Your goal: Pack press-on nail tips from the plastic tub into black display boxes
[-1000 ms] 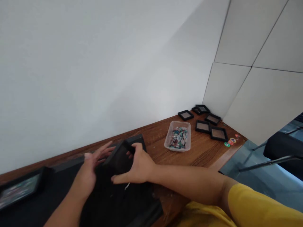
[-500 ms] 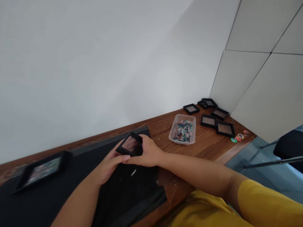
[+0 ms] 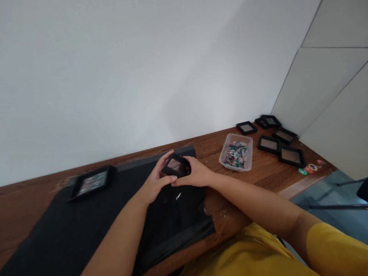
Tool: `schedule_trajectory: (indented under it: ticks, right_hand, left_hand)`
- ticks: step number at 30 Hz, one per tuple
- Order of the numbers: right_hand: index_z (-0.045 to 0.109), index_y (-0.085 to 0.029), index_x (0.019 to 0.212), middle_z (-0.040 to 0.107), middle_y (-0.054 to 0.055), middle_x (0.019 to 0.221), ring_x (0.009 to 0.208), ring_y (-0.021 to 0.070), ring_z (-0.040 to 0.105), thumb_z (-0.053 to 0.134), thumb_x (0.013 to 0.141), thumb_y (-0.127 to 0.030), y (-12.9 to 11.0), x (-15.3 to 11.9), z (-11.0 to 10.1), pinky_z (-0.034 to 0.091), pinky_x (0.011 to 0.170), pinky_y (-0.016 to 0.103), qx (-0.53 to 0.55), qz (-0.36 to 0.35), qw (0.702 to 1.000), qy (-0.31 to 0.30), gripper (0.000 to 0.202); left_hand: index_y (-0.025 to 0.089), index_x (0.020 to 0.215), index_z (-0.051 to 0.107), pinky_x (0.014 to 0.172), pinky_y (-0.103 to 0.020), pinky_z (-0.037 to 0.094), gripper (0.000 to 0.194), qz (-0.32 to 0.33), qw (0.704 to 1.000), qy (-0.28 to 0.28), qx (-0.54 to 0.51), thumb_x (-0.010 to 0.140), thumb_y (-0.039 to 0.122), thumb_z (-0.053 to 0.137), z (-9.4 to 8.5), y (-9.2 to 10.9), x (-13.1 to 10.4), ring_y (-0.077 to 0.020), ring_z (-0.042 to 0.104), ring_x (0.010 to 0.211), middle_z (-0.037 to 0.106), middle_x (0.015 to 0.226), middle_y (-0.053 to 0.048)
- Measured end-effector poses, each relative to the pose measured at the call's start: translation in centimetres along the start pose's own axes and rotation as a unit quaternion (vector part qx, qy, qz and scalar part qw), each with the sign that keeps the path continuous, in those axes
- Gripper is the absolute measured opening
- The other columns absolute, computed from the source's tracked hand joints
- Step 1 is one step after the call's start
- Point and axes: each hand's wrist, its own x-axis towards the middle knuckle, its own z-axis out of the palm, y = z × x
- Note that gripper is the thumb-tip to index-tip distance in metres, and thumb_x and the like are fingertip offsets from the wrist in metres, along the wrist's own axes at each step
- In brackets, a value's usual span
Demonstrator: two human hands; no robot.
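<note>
Between my two hands is a small black frame [image 3: 176,165] with a dark, glossy pane, tilted a little above the black mat [image 3: 109,214]. My left hand [image 3: 156,180] grips its left side, thumb along the near edge. Around its right side my right hand [image 3: 197,172] is closed, fingers at the far corner and thumb near the front edge. A small white scrap [image 3: 178,196] lies on the mat just in front. To the left, a larger black frame [image 3: 91,183] with a colourful inside rests on the mat.
A clear plastic tub [image 3: 249,161] of shiny, multicoloured pieces stands right of my hands on the wooden table [image 3: 264,172]. Several black frames, among them one frame [image 3: 291,155], lie near the right corner by round stickers [image 3: 312,167]. A white wall [image 3: 115,76] borders the back.
The camera view has swung left, so everything appears shifted to the right. Both hands still hold the small frame, now tipped at a slightly different angle.
</note>
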Motion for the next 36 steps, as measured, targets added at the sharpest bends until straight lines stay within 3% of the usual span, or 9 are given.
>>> schedule_trajectory:
  ticks: [2, 8, 14, 18, 21, 26, 36]
  right_hand:
    - [0.065, -0.018, 0.125, 0.070, 0.012, 0.124, 0.111, 0.0285, 0.068, 0.095, 0.059, -0.033, 0.2, 0.0, 0.0, 0.058, 0.097, 0.045, -0.002, 0.003, 1.000, -0.003, 0.074]
    - [0.061, -0.020, 0.131, 0.065, 0.013, 0.133, 0.123, 0.0332, 0.063, 0.097, 0.054, -0.033, -0.1, -0.4, -0.3, 0.052, 0.106, 0.053, -0.016, -0.003, 1.000, -0.013, 0.086]
    - [0.057, -0.014, 0.131, 0.067, 0.012, 0.128, 0.120, 0.0286, 0.064, 0.094, 0.052, -0.019, -0.8, -0.2, -1.0, 0.051, 0.107, 0.047, 0.085, 0.100, 0.990, -0.055, 0.087]
    - [0.059, -0.016, 0.130, 0.068, 0.011, 0.126, 0.120, 0.0291, 0.063, 0.092, 0.054, -0.019, -0.9, 0.0, -1.3, 0.051, 0.108, 0.049, 0.085, 0.113, 0.988, -0.055, 0.083]
    - [0.060, -0.018, 0.133, 0.067, 0.011, 0.129, 0.123, 0.0303, 0.062, 0.091, 0.055, -0.020, -0.7, 0.0, -1.6, 0.050, 0.110, 0.050, 0.101, 0.097, 0.988, -0.072, 0.084]
    - [0.052, -0.023, 0.145, 0.062, 0.011, 0.137, 0.126, 0.0326, 0.059, 0.093, 0.054, -0.023, -0.1, 0.1, -1.9, 0.050, 0.110, 0.053, 0.070, 0.057, 0.992, -0.091, 0.099]
    - [0.047, -0.013, 0.143, 0.062, 0.016, 0.137, 0.128, 0.0329, 0.059, 0.093, 0.059, -0.030, 0.5, -0.1, -0.9, 0.046, 0.112, 0.051, -0.025, 0.043, 0.997, -0.051, 0.097]
  left_hand:
    - [0.026, 0.155, 0.040, 0.110, -0.055, 0.050, 0.097, -0.002, 0.999, -0.011, -0.036, 0.068, 0.041, 0.081, 0.0, -0.4, 0.2, -0.0382, 0.059, 0.130, 0.057, 0.147, -0.014]
    - [0.029, 0.139, 0.057, 0.107, -0.050, 0.052, 0.076, 0.052, 0.997, -0.041, -0.033, 0.068, 0.033, 0.084, -0.3, -0.3, 0.0, -0.0371, 0.057, 0.131, 0.060, 0.141, -0.010]
    - [0.029, 0.141, 0.055, 0.103, -0.045, 0.055, 0.080, 0.017, 0.993, -0.081, -0.085, 0.067, 0.028, 0.085, -0.8, -0.1, -0.2, -0.0337, 0.063, 0.124, 0.059, 0.139, -0.010]
    - [0.030, 0.144, 0.052, 0.099, -0.044, 0.058, 0.084, 0.001, 0.992, -0.091, -0.092, 0.068, 0.027, 0.085, -1.0, -0.3, -0.3, -0.0315, 0.066, 0.118, 0.055, 0.146, -0.012]
    - [0.029, 0.142, 0.053, 0.099, -0.044, 0.058, 0.081, 0.009, 0.991, -0.076, -0.112, 0.068, 0.025, 0.085, -0.7, -0.5, -0.2, -0.0298, 0.068, 0.114, 0.058, 0.143, -0.012]
    - [0.027, 0.136, 0.055, 0.098, -0.043, 0.057, 0.071, 0.034, 0.982, -0.043, -0.179, 0.070, 0.024, 0.081, 0.5, -1.0, 0.2, -0.0266, 0.072, 0.105, 0.070, 0.120, -0.007]
    - [0.024, 0.121, 0.055, 0.082, -0.033, 0.053, 0.056, 0.066, 0.989, 0.041, -0.123, 0.070, 0.032, 0.076, 1.9, -1.5, 0.7, -0.0200, 0.066, 0.086, 0.069, 0.092, 0.000]
